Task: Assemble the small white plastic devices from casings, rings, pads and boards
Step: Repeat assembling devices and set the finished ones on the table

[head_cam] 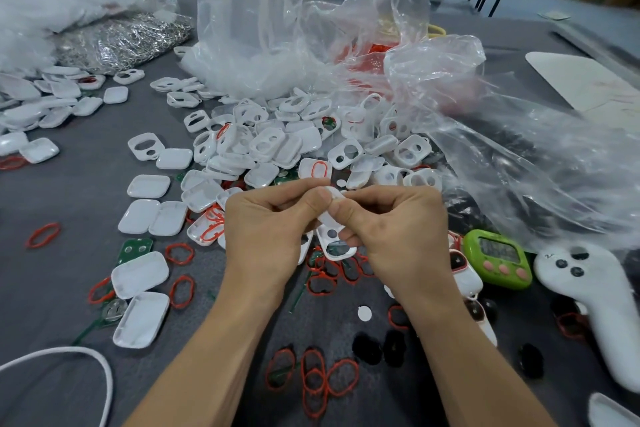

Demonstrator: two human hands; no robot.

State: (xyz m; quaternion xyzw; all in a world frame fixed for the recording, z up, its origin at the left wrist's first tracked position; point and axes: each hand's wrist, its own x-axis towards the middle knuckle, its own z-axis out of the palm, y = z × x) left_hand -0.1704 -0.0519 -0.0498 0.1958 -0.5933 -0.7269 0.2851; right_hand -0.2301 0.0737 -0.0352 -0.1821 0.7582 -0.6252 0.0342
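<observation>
My left hand and my right hand meet at the middle of the view, and both pinch one small white casing between thumbs and fingers. The casing is tilted and mostly hidden by my thumbs. A second white casing with holes lies on the table just below it. A heap of white casings lies behind my hands. Red rings are scattered on the grey table in front. A green board lies at the left among solid white covers.
Crumpled clear plastic bags rise behind and to the right. A green timer and a white controller lie at the right. Black pads and a white round pad lie near my right forearm. A white cord curves at bottom left.
</observation>
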